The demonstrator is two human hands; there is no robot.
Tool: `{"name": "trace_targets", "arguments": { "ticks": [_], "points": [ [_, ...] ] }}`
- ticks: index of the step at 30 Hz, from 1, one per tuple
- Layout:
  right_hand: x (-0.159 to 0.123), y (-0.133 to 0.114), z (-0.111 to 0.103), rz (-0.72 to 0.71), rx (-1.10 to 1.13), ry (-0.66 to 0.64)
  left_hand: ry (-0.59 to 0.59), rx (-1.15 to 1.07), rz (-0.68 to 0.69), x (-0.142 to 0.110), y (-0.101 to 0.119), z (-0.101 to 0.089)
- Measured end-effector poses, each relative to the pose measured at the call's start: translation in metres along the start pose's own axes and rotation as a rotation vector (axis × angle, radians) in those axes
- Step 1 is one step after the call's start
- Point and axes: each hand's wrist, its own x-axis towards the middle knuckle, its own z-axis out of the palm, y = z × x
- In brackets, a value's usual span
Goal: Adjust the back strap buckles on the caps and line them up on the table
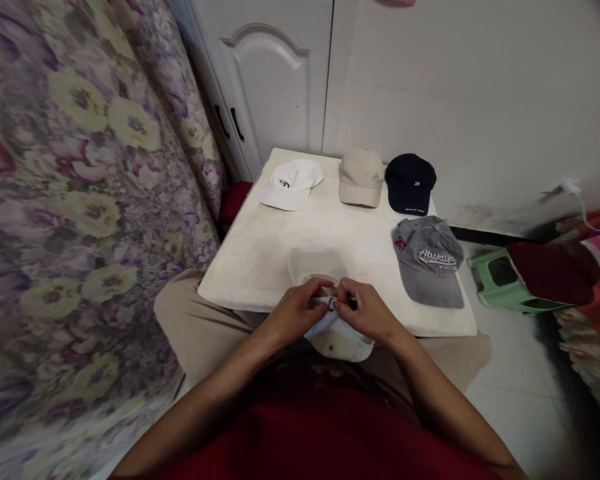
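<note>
A pale, whitish baseball cap (337,340) is held between my two hands at the near edge of the table, its brim pointing away from me and its crown toward my lap. My left hand (300,307) pinches the cap's back strap from the left. From the right, my right hand (365,307) is closed on the same strap, fingertips close to the left ones. A small dark piece shows between the fingers; its detail is too small to make out.
On the cream-topped table (245,273) lie a white cap (295,183), a beige cap (361,177), a navy cap (411,183) and a grey cap (430,263). A floral curtain (80,233) hangs at left. A green stool (500,280) stands right; a white cabinet (275,80) is behind.
</note>
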Motion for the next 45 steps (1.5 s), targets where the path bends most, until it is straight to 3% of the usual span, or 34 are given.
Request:
{"name": "trace_targets", "arguments": {
  "ticks": [16,26,34,40,45],
  "points": [
    [-0.004,-0.001,0.006,-0.026,-0.150,0.117,-0.002,0.003,-0.013,0.006,-0.001,0.002],
    [0.002,0.010,0.002,0.051,0.065,0.005,-0.006,0.021,-0.025,0.008,0.004,0.002],
    [0.004,0.011,0.004,0.089,-0.017,0.057,-0.016,0.041,0.008,0.008,0.004,0.004],
    [0.000,0.020,0.000,0.040,0.263,-0.011,-0.002,-0.021,-0.003,0.007,0.000,0.001],
    [-0.003,0.017,-0.002,-0.013,0.246,-0.012,0.001,-0.010,-0.020,0.005,0.004,0.000]
  ]
}}
